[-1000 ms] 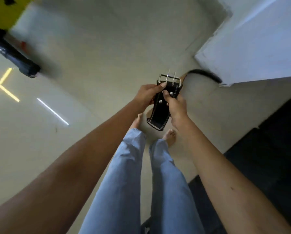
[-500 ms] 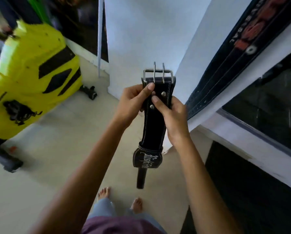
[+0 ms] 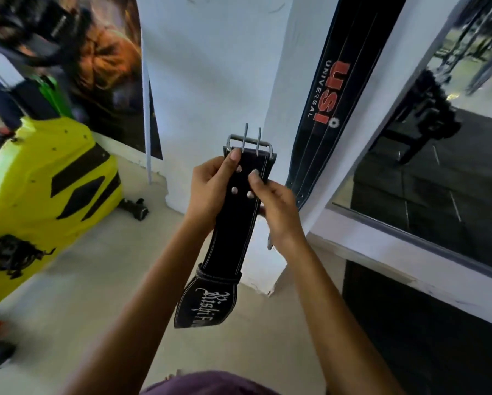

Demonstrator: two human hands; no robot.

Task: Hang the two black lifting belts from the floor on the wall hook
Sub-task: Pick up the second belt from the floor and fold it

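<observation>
White wall (image 3: pixel 216 81) | belts: 2 | left hand (image 3: pixel 207 189), right hand (image 3: pixel 279 208) grip clamped on held belt (image 3: pixel 239 212)

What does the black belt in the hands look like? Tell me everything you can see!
The black belt looks like thick leather with pale stitching along its edges. At the top sits a silver metal buckle with two prongs pointing up, and four shiny rivets just below it. It hangs down from the buckle end, off the floor, in front of a white wall corner. Lower down it widens into a panel with white fancy lettering. The left hand and right hand pinch it near the buckle, thumbs on the front.
</observation>
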